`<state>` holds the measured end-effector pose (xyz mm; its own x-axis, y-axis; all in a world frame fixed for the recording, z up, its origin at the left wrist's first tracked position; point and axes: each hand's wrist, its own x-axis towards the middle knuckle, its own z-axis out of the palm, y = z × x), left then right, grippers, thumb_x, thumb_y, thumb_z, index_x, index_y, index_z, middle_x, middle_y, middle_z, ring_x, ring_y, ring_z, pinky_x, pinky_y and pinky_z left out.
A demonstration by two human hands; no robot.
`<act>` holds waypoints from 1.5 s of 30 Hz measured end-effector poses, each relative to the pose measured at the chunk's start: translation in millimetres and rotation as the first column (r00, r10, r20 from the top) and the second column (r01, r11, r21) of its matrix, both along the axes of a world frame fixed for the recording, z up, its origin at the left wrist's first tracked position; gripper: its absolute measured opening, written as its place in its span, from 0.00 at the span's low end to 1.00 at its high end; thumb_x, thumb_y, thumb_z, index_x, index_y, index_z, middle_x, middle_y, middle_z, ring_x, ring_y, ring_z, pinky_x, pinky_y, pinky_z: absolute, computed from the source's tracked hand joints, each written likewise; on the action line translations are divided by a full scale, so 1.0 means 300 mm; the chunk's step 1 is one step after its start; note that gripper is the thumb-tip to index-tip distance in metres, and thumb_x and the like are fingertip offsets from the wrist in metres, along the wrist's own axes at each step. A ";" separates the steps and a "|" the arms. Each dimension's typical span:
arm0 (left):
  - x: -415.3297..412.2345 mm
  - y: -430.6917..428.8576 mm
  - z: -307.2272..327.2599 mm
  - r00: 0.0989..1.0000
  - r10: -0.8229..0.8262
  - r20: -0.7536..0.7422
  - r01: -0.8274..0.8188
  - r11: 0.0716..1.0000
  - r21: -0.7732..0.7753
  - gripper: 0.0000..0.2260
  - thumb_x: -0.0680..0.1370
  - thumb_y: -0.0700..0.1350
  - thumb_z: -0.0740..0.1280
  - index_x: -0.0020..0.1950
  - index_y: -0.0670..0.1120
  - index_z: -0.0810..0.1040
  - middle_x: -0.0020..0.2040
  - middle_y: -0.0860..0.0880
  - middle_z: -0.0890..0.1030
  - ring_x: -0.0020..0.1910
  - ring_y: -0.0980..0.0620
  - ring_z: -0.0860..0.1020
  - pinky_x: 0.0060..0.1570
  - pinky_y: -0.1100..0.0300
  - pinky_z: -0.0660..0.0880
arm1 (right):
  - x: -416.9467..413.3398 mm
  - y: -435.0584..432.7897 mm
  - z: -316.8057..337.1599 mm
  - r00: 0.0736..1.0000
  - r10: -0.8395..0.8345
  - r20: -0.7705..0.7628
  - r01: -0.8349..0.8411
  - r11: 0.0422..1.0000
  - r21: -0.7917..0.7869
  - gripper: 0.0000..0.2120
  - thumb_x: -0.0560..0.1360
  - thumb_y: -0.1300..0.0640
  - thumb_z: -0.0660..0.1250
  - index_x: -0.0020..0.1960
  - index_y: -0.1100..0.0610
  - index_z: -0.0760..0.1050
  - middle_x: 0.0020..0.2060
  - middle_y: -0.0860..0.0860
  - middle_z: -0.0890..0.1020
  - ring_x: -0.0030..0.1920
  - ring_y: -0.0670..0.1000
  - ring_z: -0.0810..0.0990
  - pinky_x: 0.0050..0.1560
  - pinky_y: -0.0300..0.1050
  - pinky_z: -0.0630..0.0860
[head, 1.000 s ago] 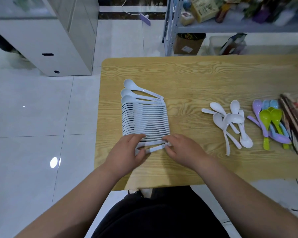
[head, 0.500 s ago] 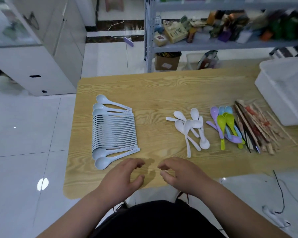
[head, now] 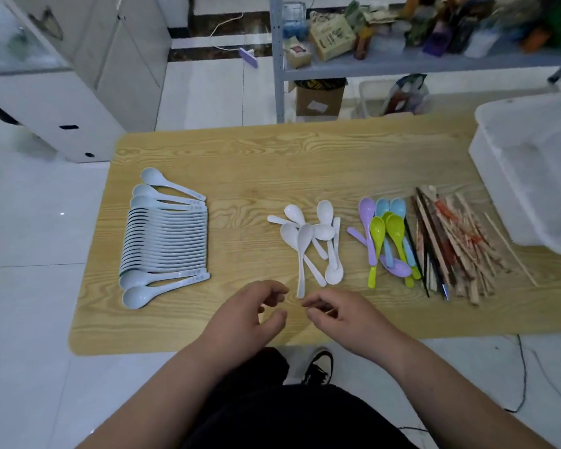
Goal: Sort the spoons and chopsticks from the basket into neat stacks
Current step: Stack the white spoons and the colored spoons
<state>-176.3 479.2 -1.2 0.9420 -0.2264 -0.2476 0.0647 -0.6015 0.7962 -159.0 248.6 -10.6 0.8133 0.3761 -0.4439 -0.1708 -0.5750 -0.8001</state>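
A long row of pale blue-white spoons (head: 166, 236) lies overlapped on the left of the wooden table (head: 272, 157). A loose pile of white spoons (head: 311, 241) sits mid-table. To its right lie purple, blue and green spoons (head: 386, 234), then a bundle of chopsticks (head: 454, 244). My left hand (head: 246, 315) and my right hand (head: 344, 315) hover near the front edge, just below the white pile, fingers loosely curled and holding nothing. The right fingertips are close to the end of one white spoon's handle.
A white plastic basket (head: 531, 176) stands at the table's right end. Behind the table is a metal shelf (head: 402, 63) full of goods, with a cardboard box (head: 319, 97) under it. A white cabinet (head: 62, 92) stands on the tiled floor at far left.
Both hands let go of the blue-white spoon row and drew back, then shifted right to just below the white spoon pile. The view swung right, showing the basket.
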 end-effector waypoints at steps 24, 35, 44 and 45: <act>0.411 -0.255 -0.387 0.907 0.144 -0.395 0.020 0.924 0.383 0.10 0.74 0.56 0.68 0.44 0.53 0.70 0.40 0.53 0.78 0.37 0.54 0.77 0.32 0.58 0.69 | 0.554 -0.051 -0.313 0.997 0.034 0.071 0.013 0.822 -0.570 0.16 0.78 0.49 0.65 0.64 0.52 0.71 0.60 0.54 0.75 0.55 0.56 0.74 0.43 0.46 0.67; 0.261 -0.220 -0.160 0.740 0.510 -0.439 -0.578 0.816 -0.026 0.08 0.80 0.42 0.61 0.50 0.53 0.78 0.33 0.52 0.80 0.27 0.55 0.75 0.27 0.64 0.72 | 0.591 -0.261 -0.218 0.940 -0.233 0.250 0.273 0.951 -0.142 0.04 0.77 0.49 0.64 0.45 0.46 0.73 0.41 0.45 0.80 0.40 0.47 0.78 0.39 0.47 0.76; 0.269 -0.296 -0.042 0.614 0.625 -0.481 -0.765 0.621 -0.170 0.08 0.80 0.39 0.62 0.52 0.46 0.81 0.39 0.46 0.84 0.42 0.50 0.85 0.40 0.65 0.79 | 0.578 -0.172 -0.059 0.987 -0.155 0.036 0.143 0.961 0.235 0.05 0.75 0.44 0.69 0.43 0.44 0.80 0.32 0.46 0.80 0.32 0.42 0.76 0.38 0.37 0.75; 0.272 -0.307 -0.048 0.624 0.596 -0.505 -0.753 0.632 -0.184 0.07 0.80 0.41 0.63 0.52 0.46 0.81 0.41 0.46 0.85 0.43 0.51 0.85 0.39 0.65 0.80 | 0.569 -0.143 -0.063 0.987 -0.160 0.008 0.153 0.957 0.247 0.05 0.75 0.46 0.70 0.43 0.45 0.80 0.31 0.45 0.80 0.32 0.43 0.78 0.40 0.43 0.78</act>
<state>-94.7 387.1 -15.5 0.7064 0.2956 -0.6431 0.6602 0.0523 0.7492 11.6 205.8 -29.5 0.8812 0.3376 -0.3309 -0.2187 -0.3293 -0.9185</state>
